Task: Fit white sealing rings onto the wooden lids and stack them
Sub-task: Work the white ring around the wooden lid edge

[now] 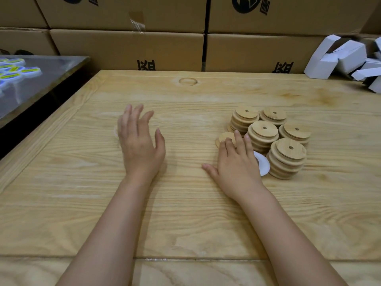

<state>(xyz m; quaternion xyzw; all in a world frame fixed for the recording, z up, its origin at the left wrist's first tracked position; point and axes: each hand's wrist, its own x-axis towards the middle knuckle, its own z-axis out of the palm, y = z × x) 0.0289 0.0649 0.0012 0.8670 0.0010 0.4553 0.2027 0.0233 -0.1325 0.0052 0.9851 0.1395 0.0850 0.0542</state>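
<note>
Tabletop [185,213] fronting boxes [127,48] | stacks [286,155] grouped right, likely for easy reach | your right hand [237,164] flat, fingers steadying loose lid [223,138], ring [264,165] beside | left hand [140,141] spread, empty

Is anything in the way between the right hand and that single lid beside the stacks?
Nothing visible does. The right hand has its fingertips on the lid. The white ring lies beside that hand, next to the nearest stack.
</note>
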